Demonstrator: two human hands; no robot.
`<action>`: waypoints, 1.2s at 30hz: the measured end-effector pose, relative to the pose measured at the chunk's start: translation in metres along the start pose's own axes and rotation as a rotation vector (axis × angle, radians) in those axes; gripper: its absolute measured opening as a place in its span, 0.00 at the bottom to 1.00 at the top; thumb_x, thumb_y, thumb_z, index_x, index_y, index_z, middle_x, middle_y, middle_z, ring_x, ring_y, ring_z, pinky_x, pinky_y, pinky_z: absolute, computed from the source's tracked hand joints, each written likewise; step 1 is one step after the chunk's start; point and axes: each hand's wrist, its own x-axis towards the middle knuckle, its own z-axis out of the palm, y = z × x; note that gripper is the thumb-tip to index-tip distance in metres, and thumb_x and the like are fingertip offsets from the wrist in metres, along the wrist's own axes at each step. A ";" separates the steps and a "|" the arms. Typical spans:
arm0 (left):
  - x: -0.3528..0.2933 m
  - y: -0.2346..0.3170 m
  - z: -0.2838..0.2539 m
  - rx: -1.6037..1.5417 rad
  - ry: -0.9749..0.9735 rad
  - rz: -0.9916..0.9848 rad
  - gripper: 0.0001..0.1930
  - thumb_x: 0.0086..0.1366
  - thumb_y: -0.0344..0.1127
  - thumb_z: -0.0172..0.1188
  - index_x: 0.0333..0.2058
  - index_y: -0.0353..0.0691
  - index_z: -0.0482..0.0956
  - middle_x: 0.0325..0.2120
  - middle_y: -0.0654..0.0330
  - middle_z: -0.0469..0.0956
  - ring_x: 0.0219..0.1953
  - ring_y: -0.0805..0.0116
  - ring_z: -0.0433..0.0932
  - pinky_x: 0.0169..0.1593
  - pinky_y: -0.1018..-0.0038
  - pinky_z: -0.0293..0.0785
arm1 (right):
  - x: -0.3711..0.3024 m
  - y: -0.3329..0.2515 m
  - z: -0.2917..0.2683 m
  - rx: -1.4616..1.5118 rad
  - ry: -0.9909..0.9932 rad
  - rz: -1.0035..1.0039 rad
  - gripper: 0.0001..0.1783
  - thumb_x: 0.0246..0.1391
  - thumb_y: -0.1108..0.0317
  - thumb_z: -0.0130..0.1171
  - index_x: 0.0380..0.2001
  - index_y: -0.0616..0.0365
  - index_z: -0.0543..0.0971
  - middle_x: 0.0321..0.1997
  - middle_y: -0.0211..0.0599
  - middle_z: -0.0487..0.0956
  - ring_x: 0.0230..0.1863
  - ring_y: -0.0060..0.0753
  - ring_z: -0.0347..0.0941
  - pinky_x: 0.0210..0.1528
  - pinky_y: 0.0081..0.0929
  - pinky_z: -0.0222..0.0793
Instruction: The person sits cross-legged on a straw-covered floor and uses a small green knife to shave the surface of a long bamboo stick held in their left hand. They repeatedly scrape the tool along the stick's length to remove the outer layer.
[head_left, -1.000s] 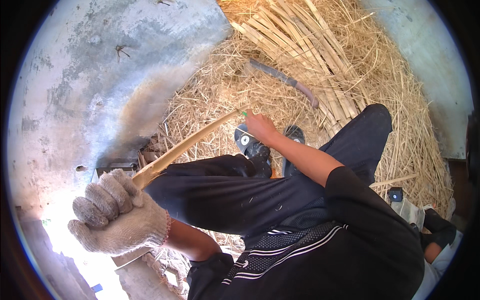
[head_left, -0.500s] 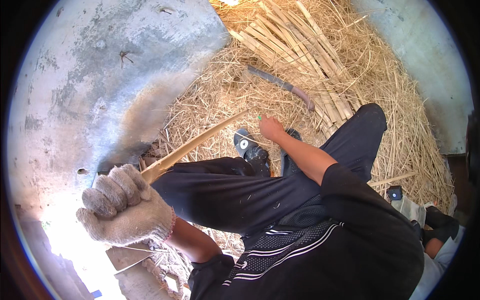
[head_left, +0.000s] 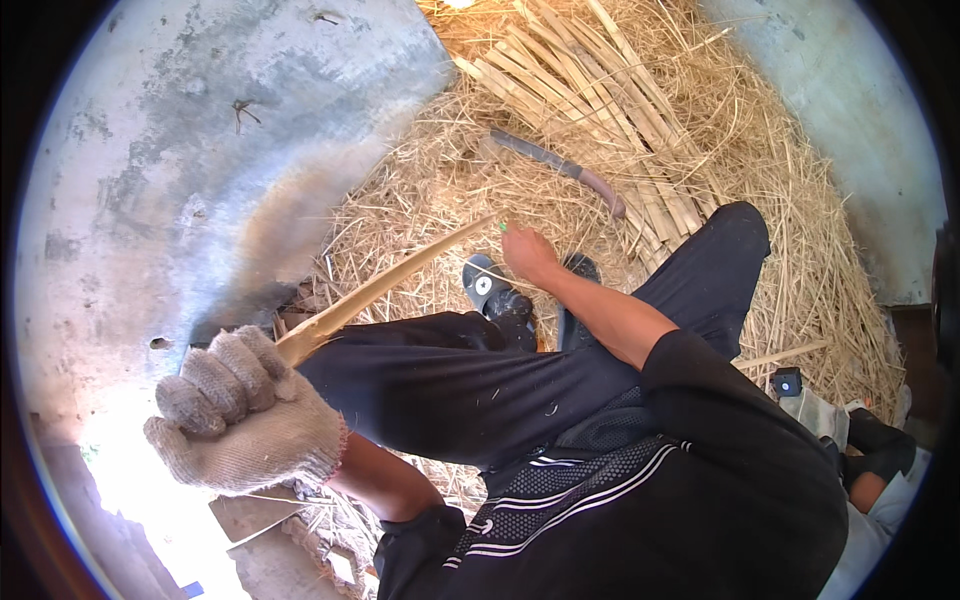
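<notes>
My left hand (head_left: 245, 410), in a knitted work glove, is closed round the near end of a long, pale strip of split wood or bamboo (head_left: 385, 283). The strip slants up and away to the right, over my left leg, and narrows toward its far tip. Close to that tip is my bare right hand (head_left: 528, 255), its fingers curled shut. A small green bit shows at its fingertips; the rest of what it holds is hidden.
A curved knife with a brown handle (head_left: 600, 190) lies on straw and shavings (head_left: 410, 190). Beyond it is a bundle of split strips (head_left: 620, 110). Worn grey panels (head_left: 230, 130) stand left and right. Part of another person (head_left: 880, 470) shows at lower right.
My right hand has shifted slightly left, closer to the strip's far tip. My left hand keeps its hold on the strip, and the whole view has moved a little.
</notes>
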 end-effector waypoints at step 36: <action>0.015 -0.003 -0.013 -0.056 -0.157 -0.050 0.23 0.66 0.44 0.42 0.11 0.54 0.52 0.05 0.71 0.48 0.06 0.80 0.45 0.09 0.80 0.47 | 0.030 0.077 0.013 -0.158 -0.280 0.148 0.14 0.55 0.71 0.49 0.40 0.66 0.79 0.41 0.54 0.81 0.43 0.55 0.79 0.45 0.46 0.76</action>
